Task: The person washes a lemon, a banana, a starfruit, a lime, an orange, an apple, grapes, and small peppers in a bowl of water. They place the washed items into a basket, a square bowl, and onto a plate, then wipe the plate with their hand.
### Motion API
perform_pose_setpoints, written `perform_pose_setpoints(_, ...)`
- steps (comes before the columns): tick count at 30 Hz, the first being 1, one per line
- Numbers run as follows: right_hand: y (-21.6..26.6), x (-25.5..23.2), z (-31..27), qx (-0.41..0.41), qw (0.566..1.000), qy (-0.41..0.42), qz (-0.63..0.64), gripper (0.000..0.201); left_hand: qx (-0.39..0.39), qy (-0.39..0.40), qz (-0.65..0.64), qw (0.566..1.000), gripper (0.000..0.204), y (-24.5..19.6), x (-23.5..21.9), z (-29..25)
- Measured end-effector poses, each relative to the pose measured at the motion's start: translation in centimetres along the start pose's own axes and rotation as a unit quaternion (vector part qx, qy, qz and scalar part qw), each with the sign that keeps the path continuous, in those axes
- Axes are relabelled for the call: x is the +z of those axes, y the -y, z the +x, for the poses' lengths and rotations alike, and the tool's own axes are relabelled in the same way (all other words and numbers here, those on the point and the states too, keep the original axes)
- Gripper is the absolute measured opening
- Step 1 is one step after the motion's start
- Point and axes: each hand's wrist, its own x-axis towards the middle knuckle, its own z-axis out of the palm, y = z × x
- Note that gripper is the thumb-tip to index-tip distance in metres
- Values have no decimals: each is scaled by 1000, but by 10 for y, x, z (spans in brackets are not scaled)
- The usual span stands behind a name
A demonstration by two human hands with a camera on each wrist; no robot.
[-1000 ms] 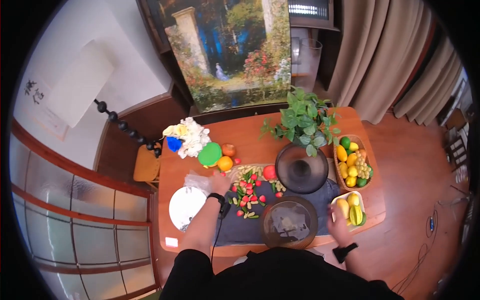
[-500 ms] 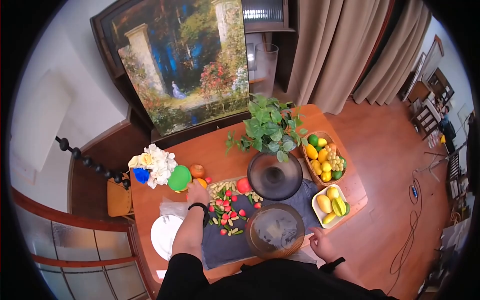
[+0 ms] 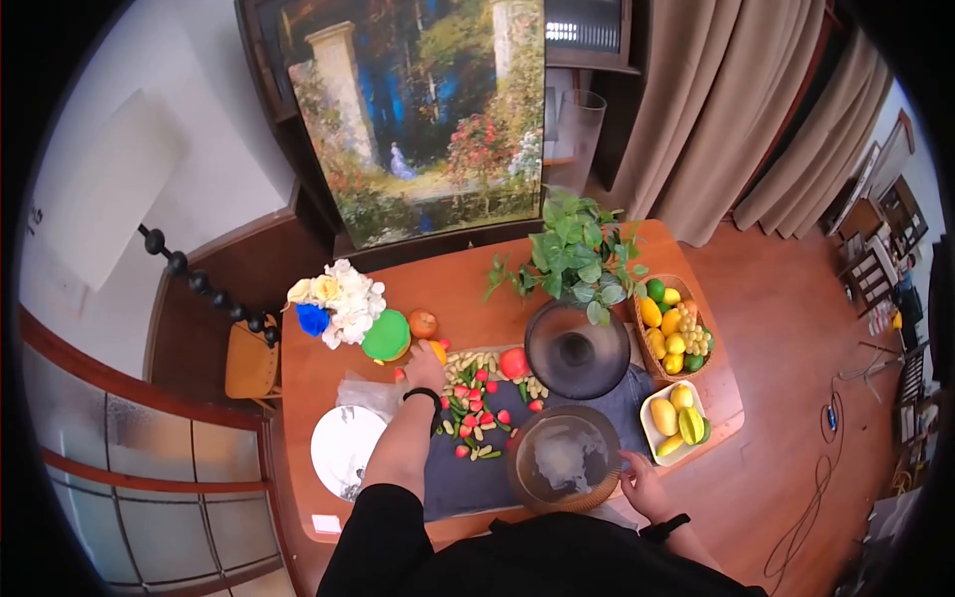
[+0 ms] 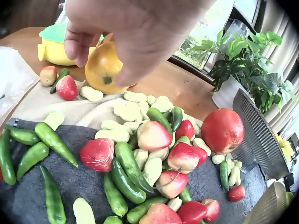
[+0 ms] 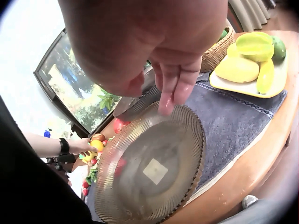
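My left hand reaches over the far left of the cloth. In the left wrist view, its thumb and fingers straddle an orange that rests on the table, with the thumb against one side. Close by are small red strawberries, green chillies and pale peanuts. My right hand is beside a ribbed clear glass plate. Its fingers are bent loosely downward, the tips at the plate's rim, and the thumb stands apart; wet spots shine on the fingertips. A round red fruit lies behind the strawberries.
A second dark glass plate stands near a leafy plant. At right are a fruit basket and a tray of yellow fruit. At left are a white plate, a green-lidded yellow container and white flowers.
The head view swung right, then partly back. My right hand left the side of the yellow-fruit tray and came to the glass plate's rim. My left hand stayed near the orange.
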Motion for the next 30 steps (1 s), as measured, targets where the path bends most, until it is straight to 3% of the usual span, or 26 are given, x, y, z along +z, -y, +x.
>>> perform_pose_setpoints(5, -1, 1, -7, 8, 1000, 25, -1, 42, 20, -35, 13, 999, 82, -7, -21, -31)
perform_pose_setpoints(8, 0, 4, -7, 6, 1000, 22, -1, 40, 14, -59, -21, 998, 81, -14, -46, -52)
perform_pose_setpoints(10, -3, 11, -6, 0, 1000, 18, 9, 39, 10, -84, -111, 990, 75, -30, -72, -80)
perform_pose_setpoints(11, -5, 15, -3, -7, 1000, 21, 6, 38, 9, -85, -105, 991, 75, -30, -65, -85)
perform_pose_setpoints(13, -15, 27, 5, -13, 1000, 24, 8, 37, 98, -111, -247, 958, 67, -30, -47, -105)
perform_pose_setpoints(15, -28, 42, 15, 13, 997, 66, 43, 33, 80, -13, -401, 913, 67, -39, -44, -135)
perform_pose_setpoints(16, -19, 43, 23, 49, 995, 89, 7, 29, 104, -40, -427, 897, 64, -42, -28, -149)
perform_pose_setpoints(17, -17, 44, 32, 54, 995, 86, 14, 29, 172, -91, -483, 854, 59, -46, -12, -163)
perform_pose_setpoints(19, -25, 56, 50, 40, 988, 147, -16, 30, 19, 201, -557, 806, 56, -57, -17, -199)
perform_pose_setpoints(23, -40, 74, 76, -35, 996, 60, -53, 30, 95, 356, -492, 789, 55, -79, -19, -244)
perform_pose_setpoints(25, -34, 75, 86, -93, 993, -7, -66, 29, 59, 406, -506, 759, 58, -86, -8, -255)
perform_pose_setpoints(27, -35, 78, 93, -76, 995, -11, -68, 28, 57, 442, -480, 755, 58, -90, 2, -253)
perform_pose_setpoints(29, -54, 93, 104, 12, 983, 111, -144, 29, -17, 497, -530, 687, 53, -92, 10, -254)
perform_pose_setpoints(30, -55, 97, 108, 60, 979, 144, -129, 24, -25, 500, -530, 684, 50, -93, 15, -254)
